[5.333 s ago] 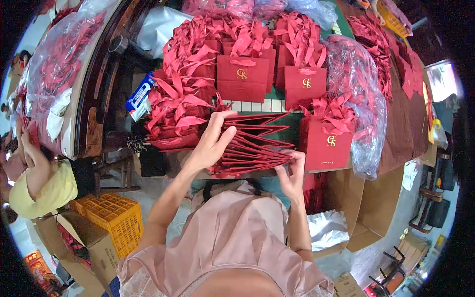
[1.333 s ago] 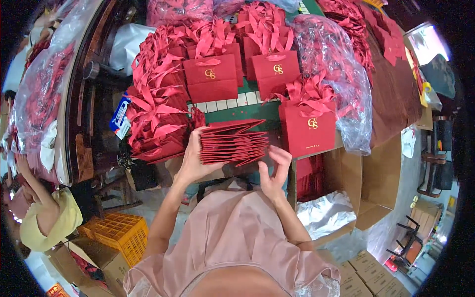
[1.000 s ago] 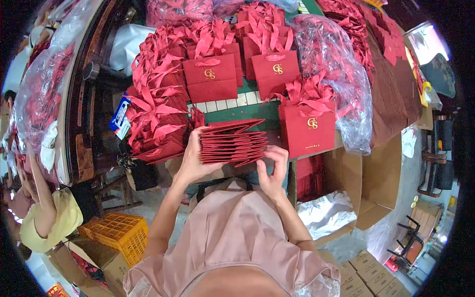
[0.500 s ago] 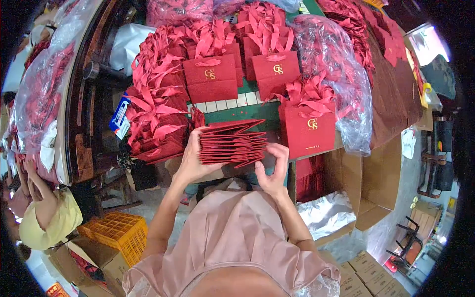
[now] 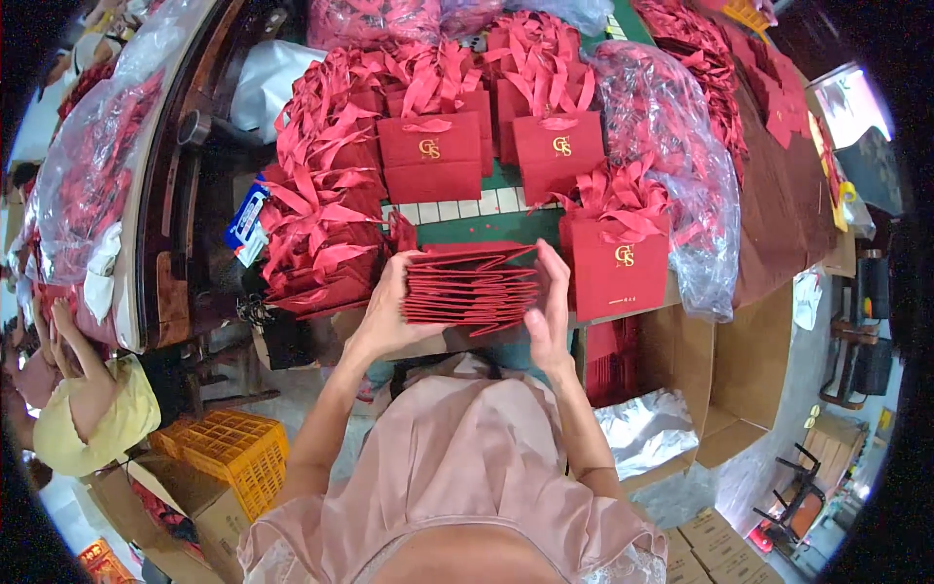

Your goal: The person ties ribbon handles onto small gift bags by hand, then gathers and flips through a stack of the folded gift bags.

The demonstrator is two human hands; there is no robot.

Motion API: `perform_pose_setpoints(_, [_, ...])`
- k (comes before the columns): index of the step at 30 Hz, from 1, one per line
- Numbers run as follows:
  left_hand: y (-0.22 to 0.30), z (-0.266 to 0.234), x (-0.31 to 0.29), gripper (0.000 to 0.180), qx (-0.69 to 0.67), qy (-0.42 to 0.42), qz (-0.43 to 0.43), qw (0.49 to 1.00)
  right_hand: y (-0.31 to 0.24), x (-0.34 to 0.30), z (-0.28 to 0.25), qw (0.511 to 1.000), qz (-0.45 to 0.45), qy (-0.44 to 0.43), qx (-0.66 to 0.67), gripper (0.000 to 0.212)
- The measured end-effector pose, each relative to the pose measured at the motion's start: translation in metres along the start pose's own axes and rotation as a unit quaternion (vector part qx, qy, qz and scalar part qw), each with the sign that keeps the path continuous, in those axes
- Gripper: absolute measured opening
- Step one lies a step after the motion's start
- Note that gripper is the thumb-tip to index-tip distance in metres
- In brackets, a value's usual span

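Note:
A stack of flat-folded red paper bags (image 5: 471, 292) is held up in front of me, edges showing as layered zigzag folds. My left hand (image 5: 389, 310) is closed round the stack's left end. At the right end, my right hand (image 5: 551, 302) stands with fingers stretched out and thumb apart, its fingertips by the top right corner. Beyond the stack, red gift bags with ribbon handles stand in rows: one bag (image 5: 431, 161) at the middle, another bag (image 5: 558, 151) beside it, and a nearer bag (image 5: 620, 268) on the right. More ribboned bags (image 5: 316, 229) crowd the left.
Clear plastic sacks of red goods (image 5: 671, 146) lie at the right of the green tabletop (image 5: 467, 230). Below stands an open cardboard box (image 5: 749, 375) beside silver wrapping (image 5: 647, 428). An orange crate (image 5: 233, 457) sits lower left, near a person in yellow (image 5: 102, 414).
My right hand has gone from curled fingers near the stack's lower right to stretched fingers along its right end. My left hand keeps its hold. The whole view has shifted slightly.

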State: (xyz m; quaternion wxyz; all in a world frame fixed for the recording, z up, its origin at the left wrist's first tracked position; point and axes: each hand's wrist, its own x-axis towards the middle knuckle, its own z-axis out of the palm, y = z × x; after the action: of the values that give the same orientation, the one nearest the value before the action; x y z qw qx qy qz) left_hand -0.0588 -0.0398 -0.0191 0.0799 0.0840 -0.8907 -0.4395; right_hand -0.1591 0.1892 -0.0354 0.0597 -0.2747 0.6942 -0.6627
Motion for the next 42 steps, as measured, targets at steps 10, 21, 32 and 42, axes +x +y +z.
perform_pose_setpoints(10, [0.002, -0.001, 0.001, 0.093, -0.055, 0.022, -0.015, 0.998, 0.010, 0.003, -0.006, 0.992, 0.018, -0.121, 0.004, 0.074])
perform_pose_setpoints(21, [0.004, 0.001, -0.002, 0.067, 0.033, 0.072, 0.072, 0.994, 0.022, -0.008, 0.015, 0.995, 0.042, -0.080, 0.039, 0.053])
perform_pose_setpoints(32, [0.038, -0.020, -0.002, 0.105, 0.147, 0.036, 0.121, 0.981, 0.024, -0.012, 0.020, 0.994, 0.052, -0.070, 0.070, 0.054])
perform_pose_setpoints(42, [0.022, -0.012, 0.000, 0.068, 0.071, 0.013, 0.146, 0.987, -0.051, 0.042, -0.022, 0.977, 0.077, -0.193, 0.048, 0.077])
